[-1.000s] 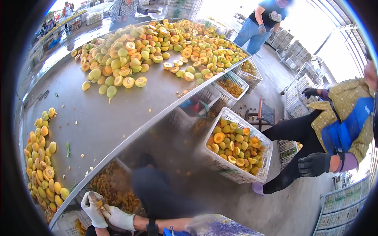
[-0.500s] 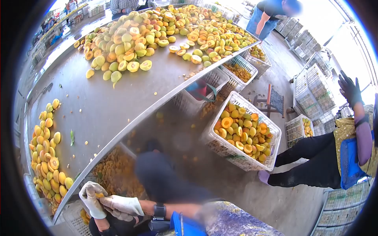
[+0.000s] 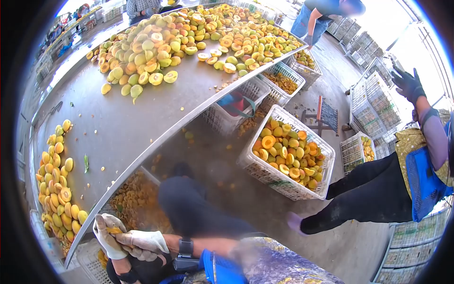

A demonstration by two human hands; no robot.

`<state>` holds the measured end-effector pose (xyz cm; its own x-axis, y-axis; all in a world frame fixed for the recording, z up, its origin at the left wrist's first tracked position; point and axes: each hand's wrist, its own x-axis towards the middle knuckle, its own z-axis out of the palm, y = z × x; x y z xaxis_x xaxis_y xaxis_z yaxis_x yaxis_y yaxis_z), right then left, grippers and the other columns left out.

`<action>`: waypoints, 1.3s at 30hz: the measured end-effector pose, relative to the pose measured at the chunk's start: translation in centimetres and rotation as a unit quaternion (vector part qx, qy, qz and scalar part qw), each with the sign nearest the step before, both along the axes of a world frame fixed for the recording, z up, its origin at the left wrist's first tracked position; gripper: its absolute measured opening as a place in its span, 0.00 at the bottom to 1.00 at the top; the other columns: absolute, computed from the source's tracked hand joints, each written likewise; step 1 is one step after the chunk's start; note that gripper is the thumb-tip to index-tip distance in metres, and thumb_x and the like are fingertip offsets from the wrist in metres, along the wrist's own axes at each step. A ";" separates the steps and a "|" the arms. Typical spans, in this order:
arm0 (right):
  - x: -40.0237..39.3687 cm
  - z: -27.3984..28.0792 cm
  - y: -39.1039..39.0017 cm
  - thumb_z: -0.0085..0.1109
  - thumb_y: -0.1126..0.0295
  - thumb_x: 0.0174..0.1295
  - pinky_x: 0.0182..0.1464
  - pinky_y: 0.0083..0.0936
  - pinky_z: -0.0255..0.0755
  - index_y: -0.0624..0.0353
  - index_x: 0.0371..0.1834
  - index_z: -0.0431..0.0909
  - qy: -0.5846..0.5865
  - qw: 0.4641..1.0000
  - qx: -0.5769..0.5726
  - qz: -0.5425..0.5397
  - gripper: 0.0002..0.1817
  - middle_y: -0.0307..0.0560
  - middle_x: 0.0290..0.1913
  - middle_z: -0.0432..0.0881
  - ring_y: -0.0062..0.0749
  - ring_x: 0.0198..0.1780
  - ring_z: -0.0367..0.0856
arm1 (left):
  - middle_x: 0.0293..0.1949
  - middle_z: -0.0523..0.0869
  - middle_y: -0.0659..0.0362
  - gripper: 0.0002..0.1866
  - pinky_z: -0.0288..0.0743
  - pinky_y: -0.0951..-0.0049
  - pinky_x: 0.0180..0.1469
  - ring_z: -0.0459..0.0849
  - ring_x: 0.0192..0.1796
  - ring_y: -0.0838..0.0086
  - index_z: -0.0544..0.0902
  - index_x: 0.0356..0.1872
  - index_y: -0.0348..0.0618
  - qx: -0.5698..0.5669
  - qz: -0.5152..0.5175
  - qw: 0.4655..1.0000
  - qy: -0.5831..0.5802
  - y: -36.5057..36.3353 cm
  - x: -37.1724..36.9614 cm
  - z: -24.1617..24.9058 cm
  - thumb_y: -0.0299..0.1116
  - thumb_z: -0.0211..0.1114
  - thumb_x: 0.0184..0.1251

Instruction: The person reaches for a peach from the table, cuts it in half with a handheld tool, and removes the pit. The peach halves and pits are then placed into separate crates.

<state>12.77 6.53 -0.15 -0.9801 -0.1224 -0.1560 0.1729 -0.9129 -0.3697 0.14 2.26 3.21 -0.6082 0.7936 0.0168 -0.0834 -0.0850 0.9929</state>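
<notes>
At the lower left, my left hand (image 3: pixel 109 235), in a whitish work glove, is closed round a small orange fruit piece (image 3: pixel 114 230). My right hand (image 3: pixel 147 242), also gloved, with a dark watch on the wrist, touches it from the right with bent fingers. Anything inside the right hand is hidden. Both hands are beside the rim of a metal table (image 3: pixel 142 154), near a heap of whole and halved yellow-orange fruit (image 3: pixel 59 199). Below the table edge lies a mass of orange fruit pieces (image 3: pixel 139 201).
A larger fruit pile (image 3: pixel 156 45) covers the table's far part. A fruit-filled white crate (image 3: pixel 283 177) stands on the floor, with more crates under the table edge. A person (image 3: pixel 369 189) with dark gloves is at the right, another (image 3: pixel 319 21) at the back.
The view has shifted slightly. The person at the right has moved a foot left and lowered a raised gloved hand. My hands remain together, with the fruit piece slightly further left.
</notes>
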 end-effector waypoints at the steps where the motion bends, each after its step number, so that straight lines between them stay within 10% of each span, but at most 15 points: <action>1: -0.6 -0.5 -0.3 0.47 0.39 0.70 0.09 0.15 0.51 0.49 0.27 0.68 -0.001 0.999 0.041 -0.022 0.26 0.28 0.14 0.63 0.12 0.09 0.54 | 0.15 0.71 0.58 0.26 0.63 0.76 0.18 0.69 0.15 0.74 0.66 0.20 0.46 -0.003 0.008 1.000 -0.024 0.1 0.1 0.3 0.53 0.52 0.76; 7: -2.7 -4.3 -2.7 0.52 0.38 0.66 0.11 0.24 0.58 0.50 0.30 0.76 -0.027 0.961 0.260 -0.086 0.26 0.31 0.16 0.68 0.18 0.15 0.66 | 0.21 0.77 0.59 0.23 0.71 0.73 0.23 0.77 0.22 0.73 0.76 0.27 0.43 0.026 -0.044 0.974 -0.220 -0.6 -0.9 0.9 0.50 0.50 0.77; 11: 1.0 2.5 -0.6 0.49 0.46 0.71 0.18 0.19 0.66 0.56 0.48 0.78 -0.082 0.997 -0.009 0.009 0.23 0.34 0.29 0.75 0.17 0.24 0.72 | 0.23 0.73 0.66 0.17 0.66 0.75 0.24 0.72 0.24 0.75 0.74 0.27 0.53 0.119 -0.028 0.851 -0.510 -1.5 -1.4 4.8 0.50 0.58 0.72; 15: 0.3 1.1 -0.1 0.47 0.49 0.74 0.18 0.15 0.60 0.56 0.49 0.77 -0.046 0.968 0.245 -0.037 0.21 0.33 0.27 0.75 0.17 0.18 0.67 | 0.24 0.83 0.60 0.19 0.73 0.72 0.24 0.82 0.25 0.70 0.79 0.26 0.46 0.105 0.198 0.965 -0.139 -8.1 -5.6 7.3 0.49 0.64 0.69; 19: -0.6 -1.8 -0.6 0.48 0.45 0.72 0.12 0.20 0.52 0.57 0.48 0.76 -0.058 0.889 0.447 -0.078 0.24 0.33 0.18 0.68 0.18 0.10 0.58 | 0.22 0.80 0.54 0.16 0.70 0.70 0.29 0.80 0.26 0.73 0.83 0.30 0.40 -0.207 0.369 0.873 0.242 -19.2 -10.5 3.2 0.43 0.66 0.68; 22: -0.9 -4.0 -1.5 0.49 0.46 0.72 0.14 0.21 0.57 0.59 0.53 0.76 -0.016 0.838 0.537 -0.092 0.26 0.35 0.21 0.70 0.21 0.12 0.62 | 0.27 0.82 0.46 0.15 0.74 0.60 0.33 0.83 0.30 0.55 0.83 0.30 0.40 -0.371 0.355 0.719 0.469 -24.5 -10.0 -0.7 0.43 0.65 0.66; 24: -1.4 -7.1 -2.0 0.50 0.49 0.73 0.21 0.23 0.65 0.60 0.56 0.75 -0.021 0.816 0.570 -0.095 0.24 0.39 0.28 0.75 0.23 0.19 0.70 | 0.26 0.81 0.47 0.19 0.73 0.52 0.33 0.81 0.31 0.47 0.79 0.26 0.40 -0.428 0.331 0.728 0.421 -26.6 -9.6 -3.8 0.47 0.64 0.65; 28: -2.2 -11.1 -2.6 0.48 0.58 0.73 0.33 0.26 0.74 0.60 0.55 0.75 -0.050 0.792 0.603 -0.081 0.18 0.45 0.36 0.80 0.30 0.31 0.79 | 0.52 0.80 0.44 0.24 0.74 0.56 0.58 0.78 0.57 0.46 0.78 0.54 0.43 -0.646 0.094 0.695 0.301 -27.6 -9.3 -4.0 0.51 0.63 0.66; 32: -2.3 -14.0 -2.7 0.46 0.64 0.73 0.37 0.33 0.75 0.60 0.51 0.78 -0.065 0.774 0.630 -0.032 0.15 0.52 0.34 0.81 0.40 0.33 0.79 | 0.53 0.79 0.46 0.23 0.74 0.59 0.60 0.78 0.59 0.53 0.76 0.56 0.41 -0.339 0.325 0.782 0.409 -24.6 -17.1 -0.6 0.43 0.67 0.65; 33: -1.9 -15.7 -2.6 0.46 0.62 0.74 0.35 0.36 0.74 0.58 0.50 0.79 0.051 0.597 0.800 -0.041 0.14 0.52 0.32 0.81 0.42 0.32 0.78 | 0.53 0.79 0.47 0.23 0.73 0.59 0.61 0.77 0.60 0.56 0.76 0.56 0.39 -0.297 0.322 0.798 0.414 -22.5 -20.4 1.4 0.41 0.68 0.65; 36: -3.7 -13.6 -2.5 0.50 0.53 0.72 0.40 0.43 0.75 0.58 0.53 0.78 -0.112 0.626 0.770 0.057 0.21 0.64 0.40 0.83 0.55 0.39 0.82 | 0.60 0.76 0.47 0.30 0.68 0.61 0.67 0.73 0.65 0.58 0.71 0.63 0.39 -0.205 0.312 0.794 0.480 -15.1 -30.4 4.5 0.47 0.66 0.68; 37: -4.6 -11.5 -2.4 0.51 0.51 0.71 0.42 0.45 0.75 0.60 0.54 0.78 -0.233 0.726 0.646 0.045 0.23 0.68 0.43 0.83 0.59 0.42 0.83 | 0.63 0.75 0.47 0.32 0.65 0.62 0.69 0.72 0.67 0.57 0.69 0.66 0.39 -0.231 0.306 0.786 0.485 -13.1 -33.1 5.3 0.48 0.64 0.68; 39: -4.8 -13.4 -3.3 0.52 0.45 0.68 0.41 0.48 0.74 0.64 0.47 0.81 -0.268 0.747 0.605 -0.063 0.29 0.71 0.39 0.83 0.62 0.42 0.84 | 0.71 0.65 0.42 0.39 0.56 0.61 0.74 0.60 0.75 0.54 0.68 0.70 0.43 -0.234 0.299 0.822 0.424 -10.1 -40.1 3.0 0.58 0.64 0.65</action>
<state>8.01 3.26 -13.59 -0.7297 0.5134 -0.4517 0.5329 0.0130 -0.8461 -39.96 -7.85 6.22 -0.8193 0.3965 0.4140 0.5731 0.5487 0.6087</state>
